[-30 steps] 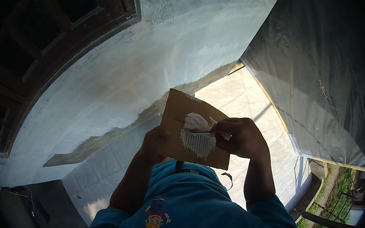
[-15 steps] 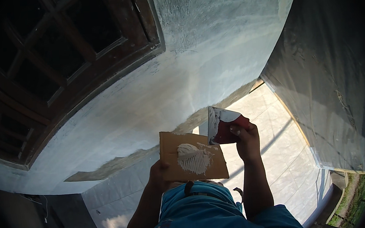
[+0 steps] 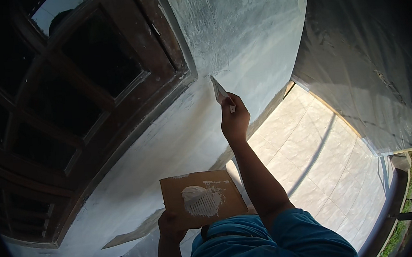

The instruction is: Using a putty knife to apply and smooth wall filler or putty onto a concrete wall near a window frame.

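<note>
My left hand [image 3: 172,226] grips the lower left edge of a flat brown cardboard piece [image 3: 172,192] at waist height. On the cardboard lies a mound of white putty [image 3: 200,200], its surface ridged with parallel lines. My right hand [image 3: 236,118] is closed round a putty knife [image 3: 220,91], seen nearly edge-on, with its blade pointing up. The blade's tip is at the grey-white wall [image 3: 241,32], close to the corner of the window frame; whether it presses on the surface I cannot tell.
A dark wooden window [image 3: 89,134] with glass panes fills the left side. Grey plastic sheeting [image 3: 358,81] hangs at the right. Pale floor tiles [image 3: 311,153], partly sunlit, lie below. Grass [image 3: 397,239] shows past a ledge at the lower right.
My right hand has reached up and forward, taking the putty knife from beside the cardboard to the wall and turning its blade edge-on. The cardboard has shifted slightly down and left in view.
</note>
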Demonstrator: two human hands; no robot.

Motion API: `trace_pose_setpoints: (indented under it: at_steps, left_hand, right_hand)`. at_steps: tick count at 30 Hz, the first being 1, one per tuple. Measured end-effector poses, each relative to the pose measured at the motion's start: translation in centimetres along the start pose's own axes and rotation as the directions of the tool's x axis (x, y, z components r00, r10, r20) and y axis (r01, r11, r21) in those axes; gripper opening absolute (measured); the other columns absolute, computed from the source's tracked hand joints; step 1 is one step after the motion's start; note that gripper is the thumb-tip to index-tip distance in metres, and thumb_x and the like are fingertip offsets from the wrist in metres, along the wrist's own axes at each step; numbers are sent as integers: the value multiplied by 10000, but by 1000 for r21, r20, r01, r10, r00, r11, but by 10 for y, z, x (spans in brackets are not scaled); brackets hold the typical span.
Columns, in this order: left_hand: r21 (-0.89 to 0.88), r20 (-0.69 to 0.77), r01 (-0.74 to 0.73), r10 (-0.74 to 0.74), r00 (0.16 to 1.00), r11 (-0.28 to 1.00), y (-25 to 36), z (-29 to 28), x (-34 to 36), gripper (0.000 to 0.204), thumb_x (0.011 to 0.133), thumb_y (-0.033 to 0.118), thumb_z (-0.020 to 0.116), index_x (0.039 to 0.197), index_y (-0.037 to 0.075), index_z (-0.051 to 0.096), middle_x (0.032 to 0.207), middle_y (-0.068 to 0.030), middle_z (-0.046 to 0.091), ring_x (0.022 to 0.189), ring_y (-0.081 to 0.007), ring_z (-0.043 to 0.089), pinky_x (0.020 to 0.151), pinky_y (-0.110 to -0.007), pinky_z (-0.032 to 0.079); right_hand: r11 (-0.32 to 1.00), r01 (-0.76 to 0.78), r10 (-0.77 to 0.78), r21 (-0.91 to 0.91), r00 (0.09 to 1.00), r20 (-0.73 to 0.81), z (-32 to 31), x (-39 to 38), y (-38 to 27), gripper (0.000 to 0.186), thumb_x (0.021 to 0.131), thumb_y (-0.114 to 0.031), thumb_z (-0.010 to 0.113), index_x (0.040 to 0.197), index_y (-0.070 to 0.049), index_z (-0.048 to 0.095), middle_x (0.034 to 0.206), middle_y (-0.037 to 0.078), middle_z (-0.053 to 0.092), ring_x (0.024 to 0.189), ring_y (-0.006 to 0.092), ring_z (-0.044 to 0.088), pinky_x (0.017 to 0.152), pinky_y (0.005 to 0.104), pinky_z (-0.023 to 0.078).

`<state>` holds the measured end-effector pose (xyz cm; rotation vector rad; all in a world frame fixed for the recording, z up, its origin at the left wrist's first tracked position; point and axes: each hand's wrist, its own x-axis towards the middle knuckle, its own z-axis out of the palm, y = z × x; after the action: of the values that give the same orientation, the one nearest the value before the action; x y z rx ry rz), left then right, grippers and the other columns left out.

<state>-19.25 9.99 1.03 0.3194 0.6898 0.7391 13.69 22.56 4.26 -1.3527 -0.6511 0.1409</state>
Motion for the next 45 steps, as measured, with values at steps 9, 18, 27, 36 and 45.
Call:
trace_pose_setpoints:
  at_steps: [9, 18, 27, 36, 45]
  left_hand:
    - [9, 4, 56, -56, 998, 998, 40, -30, 5, 604, 777, 196, 528, 1324, -30, 409, 1209, -202, 549, 1084, -354, 583, 881, -495, 539]
    - [238, 56, -35, 22, 998, 971, 49, -47, 13, 528, 821, 209, 500, 1296, -17, 456, 1192, -170, 580, 1046, -291, 609, 870, -400, 545]
    - [-65, 88, 168, -162, 983, 984, 56, -49, 35, 504, 825, 130, 499, 1286, -64, 434, 1204, -213, 565, 1066, -329, 609, 875, -427, 557]
    - [-46, 71, 252, -248, 966, 967, 50, -44, 40, 479, 835, 146, 489, 1272, -45, 455, 1184, -191, 576, 1040, -311, 609, 873, -408, 550]
    - [-112, 63, 210, -204, 977, 971, 51, -51, 45, 451, 818, 178, 476, 1192, -67, 528, 1015, -197, 657, 701, -291, 674, 536, -368, 582]
  right_hand:
    - [987, 137, -146, -87, 982, -120, 45, -9, 15, 223, 934, -90, 544, 1141, -38, 608, 1085, 147, 679, 1024, 289, 660, 838, 359, 534]
    - [926, 201, -203, -321, 979, 28, 65, -15, 12, 493, 870, 1, 527, 1357, -49, 470, 1323, 185, 538, 1248, 331, 499, 1009, 385, 448]
    - [976, -22, 74, -219, 969, 235, 20, -57, -1, 528, 819, 47, 480, 1332, -73, 518, 1158, 166, 648, 1005, 304, 659, 842, 382, 530]
    - [890, 258, -173, -374, 954, 246, 60, -35, -3, 700, 796, 39, 457, 1464, -81, 286, 1416, 187, 439, 1205, 345, 524, 950, 398, 488]
    - [949, 9, 48, -316, 984, 171, 23, -9, -17, 564, 836, 26, 436, 1397, 8, 380, 1297, 221, 542, 1043, 369, 611, 855, 411, 515]
